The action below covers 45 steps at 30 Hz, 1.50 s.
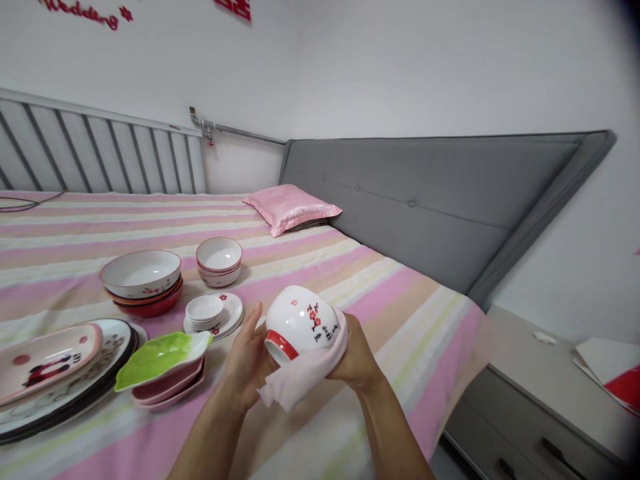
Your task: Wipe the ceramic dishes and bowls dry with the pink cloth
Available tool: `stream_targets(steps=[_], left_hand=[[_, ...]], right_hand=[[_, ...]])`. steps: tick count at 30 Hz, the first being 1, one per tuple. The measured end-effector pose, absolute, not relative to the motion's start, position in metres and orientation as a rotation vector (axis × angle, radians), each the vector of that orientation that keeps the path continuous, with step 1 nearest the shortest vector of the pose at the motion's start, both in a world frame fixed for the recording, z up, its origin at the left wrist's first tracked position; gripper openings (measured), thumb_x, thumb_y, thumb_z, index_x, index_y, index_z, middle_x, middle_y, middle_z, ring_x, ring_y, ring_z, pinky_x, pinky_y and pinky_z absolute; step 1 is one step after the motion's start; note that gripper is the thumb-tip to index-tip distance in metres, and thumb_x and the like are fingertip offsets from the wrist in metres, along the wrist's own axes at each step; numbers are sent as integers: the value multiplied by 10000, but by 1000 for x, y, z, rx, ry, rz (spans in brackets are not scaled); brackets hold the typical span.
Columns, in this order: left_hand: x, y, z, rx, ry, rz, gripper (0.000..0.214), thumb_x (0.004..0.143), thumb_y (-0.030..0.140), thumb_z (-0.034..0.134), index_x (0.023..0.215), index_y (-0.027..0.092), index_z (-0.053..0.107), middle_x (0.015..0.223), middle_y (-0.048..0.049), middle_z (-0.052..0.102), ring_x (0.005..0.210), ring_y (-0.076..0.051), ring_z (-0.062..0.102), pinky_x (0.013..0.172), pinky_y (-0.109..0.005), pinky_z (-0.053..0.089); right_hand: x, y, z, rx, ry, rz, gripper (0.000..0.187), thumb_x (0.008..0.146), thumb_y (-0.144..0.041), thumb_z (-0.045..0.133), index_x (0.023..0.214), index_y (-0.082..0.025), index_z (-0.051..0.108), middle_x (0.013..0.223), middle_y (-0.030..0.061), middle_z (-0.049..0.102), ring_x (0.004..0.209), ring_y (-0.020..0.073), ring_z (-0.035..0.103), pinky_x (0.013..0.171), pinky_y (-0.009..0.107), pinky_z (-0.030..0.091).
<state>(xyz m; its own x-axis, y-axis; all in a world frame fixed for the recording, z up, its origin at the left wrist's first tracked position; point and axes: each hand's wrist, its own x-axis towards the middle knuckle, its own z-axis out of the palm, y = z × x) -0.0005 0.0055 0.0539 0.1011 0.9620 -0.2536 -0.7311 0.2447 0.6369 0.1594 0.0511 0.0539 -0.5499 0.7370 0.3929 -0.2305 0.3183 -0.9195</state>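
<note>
A white bowl (300,321) with a red rim and a red blossom print is held tilted above the striped bed, its mouth turned toward my left hand (246,360). That hand cups the rim side with the thumb raised. My right hand (356,360) presses a pale pink cloth (305,377) against the bowl's underside, fingers wrapped round it. The cloth hangs down between both wrists.
On the pink striped sheet (380,293) to the left lie a green leaf-shaped dish (163,357) on pink ones, stacked saucers (213,313), stacked bowls (219,260), wide bowls (141,280) and oval platters (55,373). A pink pillow (290,207) and grey headboard (440,207) lie behind; a nightstand (540,400) stands right.
</note>
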Motion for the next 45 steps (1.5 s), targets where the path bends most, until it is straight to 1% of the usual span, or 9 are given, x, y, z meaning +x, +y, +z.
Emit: stream_targets(steps=[4, 10, 15, 21, 26, 30, 36, 42, 45], left_hand=[[10, 2, 62, 327, 591, 1317, 596, 824, 476, 506, 1300, 119, 477, 1086, -150, 679, 954, -320, 652, 873, -456, 477], [14, 2, 68, 369, 811, 1594, 491, 811, 283, 560, 1281, 152, 496, 1015, -90, 706, 864, -274, 677, 803, -393, 512], [11, 6, 55, 624, 935, 1681, 547, 763, 382, 619, 1267, 198, 513, 1119, -69, 656, 964, -254, 633, 849, -347, 479], [8, 4, 55, 921, 1208, 1713, 669, 664, 474, 661, 1260, 204, 523, 1196, -81, 592, 1076, -287, 547, 910, -364, 423], [5, -11, 64, 1370, 1427, 1577, 591, 774, 460, 567, 1311, 240, 457, 1300, -57, 505, 1181, -271, 452, 994, -356, 341], [0, -18, 63, 1716, 1500, 1476, 553, 838, 430, 487, 1354, 260, 383, 1368, -59, 440, 1238, -274, 402, 1038, -400, 289], [1, -22, 60, 2032, 1613, 1355, 599, 838, 442, 471, 1394, 294, 306, 1472, -73, 302, 1349, -295, 247, 1068, -475, 227], [9, -23, 62, 2173, 1731, 1263, 640, 763, 465, 555, 1352, 266, 403, 1471, -121, 278, 1304, -338, 312, 1021, -499, 284], [11, -14, 55, 2041, 1595, 1415, 573, 779, 450, 538, 1312, 254, 455, 1445, -107, 333, 1297, -322, 328, 1039, -479, 269]], right_hand=[[161, 52, 55, -509, -1764, 1308, 500, 427, -273, 830, 873, -152, 639, 830, 34, 668, 811, 257, 612, 702, 305, 509], [157, 52, 53, -532, -1806, 1286, 445, 451, -245, 803, 849, -160, 623, 786, 6, 634, 745, 207, 587, 639, 262, 486], [157, 50, 54, -490, -1781, 1338, 381, 477, -198, 777, 806, -180, 586, 784, -10, 593, 750, 188, 562, 678, 269, 476], [159, 49, 58, -511, -1795, 1350, 384, 448, -141, 776, 778, -171, 582, 738, -30, 541, 681, 140, 500, 577, 213, 431], [158, 48, 59, -523, -1803, 1338, 392, 432, -132, 781, 770, -166, 586, 735, -31, 533, 667, 129, 480, 554, 203, 416], [159, 47, 58, -525, -1814, 1336, 399, 423, -123, 783, 773, -169, 598, 732, -33, 532, 671, 132, 483, 552, 203, 415], [157, 48, 53, -519, -1801, 1393, 419, 445, -134, 777, 833, -176, 624, 780, -22, 577, 709, 150, 518, 598, 221, 443], [151, 48, 48, -497, -1791, 1488, 377, 512, -190, 751, 858, -168, 603, 778, -17, 578, 702, 138, 514, 624, 233, 444], [149, 44, 52, -573, -1881, 1383, 340, 546, -218, 724, 854, -174, 587, 777, -22, 582, 684, 126, 513, 584, 212, 424]])
